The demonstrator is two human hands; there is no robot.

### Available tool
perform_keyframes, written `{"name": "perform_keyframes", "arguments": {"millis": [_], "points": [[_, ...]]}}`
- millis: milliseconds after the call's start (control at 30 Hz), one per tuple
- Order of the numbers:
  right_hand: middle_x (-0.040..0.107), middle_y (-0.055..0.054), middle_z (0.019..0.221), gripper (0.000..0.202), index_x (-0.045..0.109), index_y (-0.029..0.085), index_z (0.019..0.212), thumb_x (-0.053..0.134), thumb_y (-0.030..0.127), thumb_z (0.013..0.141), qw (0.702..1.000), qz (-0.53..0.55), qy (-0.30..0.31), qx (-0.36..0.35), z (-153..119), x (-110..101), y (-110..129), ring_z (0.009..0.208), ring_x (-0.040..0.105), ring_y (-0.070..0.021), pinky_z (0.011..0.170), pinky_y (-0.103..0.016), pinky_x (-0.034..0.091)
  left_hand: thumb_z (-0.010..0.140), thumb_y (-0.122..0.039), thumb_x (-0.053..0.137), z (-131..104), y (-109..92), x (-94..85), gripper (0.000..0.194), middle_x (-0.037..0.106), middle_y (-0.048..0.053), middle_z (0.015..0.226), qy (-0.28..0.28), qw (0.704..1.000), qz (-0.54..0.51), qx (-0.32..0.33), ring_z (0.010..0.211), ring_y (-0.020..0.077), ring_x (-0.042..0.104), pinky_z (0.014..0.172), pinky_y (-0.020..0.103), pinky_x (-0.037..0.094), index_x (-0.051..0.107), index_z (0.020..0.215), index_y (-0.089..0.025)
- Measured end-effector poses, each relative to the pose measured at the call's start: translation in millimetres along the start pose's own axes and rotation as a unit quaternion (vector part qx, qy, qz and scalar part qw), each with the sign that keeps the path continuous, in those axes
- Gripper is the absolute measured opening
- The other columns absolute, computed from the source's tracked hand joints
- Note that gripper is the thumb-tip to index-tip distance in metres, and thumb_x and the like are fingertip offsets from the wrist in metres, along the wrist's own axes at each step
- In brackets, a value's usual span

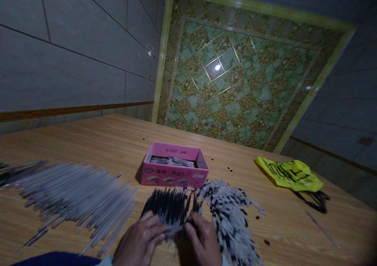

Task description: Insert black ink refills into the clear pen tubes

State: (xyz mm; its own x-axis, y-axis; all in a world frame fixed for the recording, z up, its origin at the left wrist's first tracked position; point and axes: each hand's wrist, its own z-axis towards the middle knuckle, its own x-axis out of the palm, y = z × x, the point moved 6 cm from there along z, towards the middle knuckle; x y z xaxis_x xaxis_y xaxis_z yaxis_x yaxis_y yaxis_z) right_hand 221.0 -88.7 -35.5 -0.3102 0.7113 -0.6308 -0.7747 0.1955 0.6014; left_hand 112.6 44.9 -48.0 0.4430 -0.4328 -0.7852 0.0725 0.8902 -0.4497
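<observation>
My left hand [144,237] is closed, its fingers pinching a thin translucent tube [173,230] that lies crosswise between my hands. At the tube's other end, the thumb and fingers of my right hand [203,236] are pressed together on it. Motion blur hides the tube's exact tip. Just beyond my hands lies a row of thin black sticks [166,205]. A pile of small whitish pieces mixed with black bits [231,215] spreads beside my right hand. Left of my left hand, many long translucent tubes [79,195] are heaped side by side.
A pink open box [173,175] holding whitish slim pieces stands behind the black sticks. To the right lie a yellow bag [290,174] with black straps and a single thin stick [323,230]. Small black bits dot the wooden table [97,140]. Tiled walls border it.
</observation>
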Motion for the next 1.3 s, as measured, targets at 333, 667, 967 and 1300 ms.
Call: {"name": "perform_keyframes", "arguments": {"millis": [333,667,967,1300], "points": [[0.055,0.000,0.061,0.033,0.053,0.019,0.069,0.044,0.043,0.089,1.000,-0.010,0.001,0.021,-1,3,-7,0.059,0.052,-0.0136,0.053,-0.021,0.031,0.085,-0.022,0.050,-1,0,-2.3,0.021,0.062,0.001,0.076,-0.026,0.999,-0.027,0.006,0.078,0.0167,0.054,0.068,0.026,0.045,0.069,0.088,-0.029],[0.051,0.001,0.055,0.045,0.052,0.018,0.060,0.035,0.042,0.093,0.996,0.024,-0.036,0.078,3,-10,-25,0.054,0.047,-0.0123,0.051,-0.021,0.032,0.079,-0.031,0.059,-6,24,1.0,0.017,0.070,0.005,0.091,-0.115,0.982,-0.118,-0.095,0.090,0.0203,0.063,0.082,0.031,0.051,0.072,0.089,-0.026],[0.068,-0.004,0.071,0.014,0.064,0.020,0.072,0.052,0.026,0.076,0.960,-0.199,0.057,0.190,10,-40,-57,0.069,0.061,-0.0191,0.059,-0.023,0.037,0.064,-0.044,0.072,-3,46,20.2,0.036,0.068,0.004,0.068,-0.125,0.754,-0.570,-0.302,0.051,0.0128,0.059,0.046,0.022,0.047,0.063,0.084,-0.016],[0.072,-0.012,0.083,0.017,0.072,0.020,0.074,0.065,0.034,0.067,0.890,-0.355,0.195,0.212,-1,-26,-44,0.080,0.067,-0.0280,0.061,-0.029,0.040,0.058,-0.043,0.078,-3,44,19.1,0.040,0.066,0.002,0.064,-0.128,0.711,-0.605,-0.334,0.049,0.0095,0.056,0.045,0.019,0.044,0.063,0.081,-0.014]]}}
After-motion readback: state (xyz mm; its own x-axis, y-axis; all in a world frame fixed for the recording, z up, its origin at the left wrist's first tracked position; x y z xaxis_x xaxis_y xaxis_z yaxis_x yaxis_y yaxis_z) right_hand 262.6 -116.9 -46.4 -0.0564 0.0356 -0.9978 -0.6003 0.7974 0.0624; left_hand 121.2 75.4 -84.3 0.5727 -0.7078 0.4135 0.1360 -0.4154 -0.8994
